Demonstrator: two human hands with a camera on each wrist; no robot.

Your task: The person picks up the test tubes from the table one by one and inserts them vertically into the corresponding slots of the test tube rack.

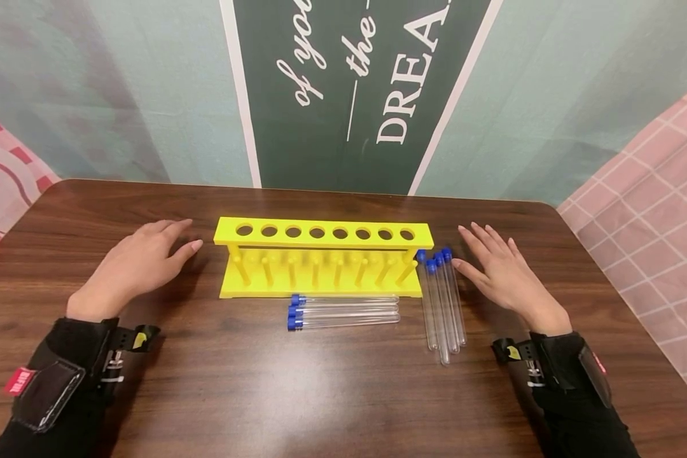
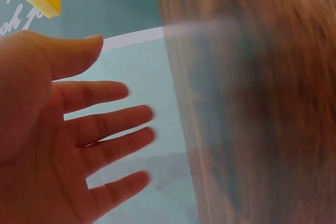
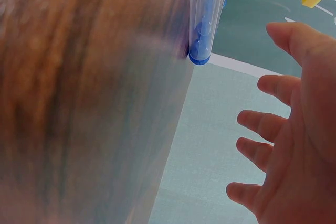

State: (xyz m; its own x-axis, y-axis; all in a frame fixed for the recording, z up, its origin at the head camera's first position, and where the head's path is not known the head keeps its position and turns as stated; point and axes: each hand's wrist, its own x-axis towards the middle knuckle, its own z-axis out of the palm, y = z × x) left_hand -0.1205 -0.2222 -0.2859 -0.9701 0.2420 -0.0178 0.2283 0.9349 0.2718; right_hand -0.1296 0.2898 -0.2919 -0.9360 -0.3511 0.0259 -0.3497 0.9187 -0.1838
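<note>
Clear, blue-capped tubes [image 1: 446, 305] lie in front and right of yellow, eight-hole plastic rack [image 1: 326, 280]; left hand [image 1: 134, 264] spread, left of rack; right hand [image 1: 500, 273] spread, right of it

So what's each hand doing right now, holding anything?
Left hand: open, holding nothing, near the rack.
Right hand: open, holding nothing, near some tubes.

Smooth plastic rack [image 1: 326, 277] on glossy wood-grain table [image 1: 343, 394]
Before the rack, clear shiny tubes [image 1: 349, 312] with plastic caps [image 1: 292, 311]; behind it, matt cloth-like backdrop [image 1: 189, 102].
</note>
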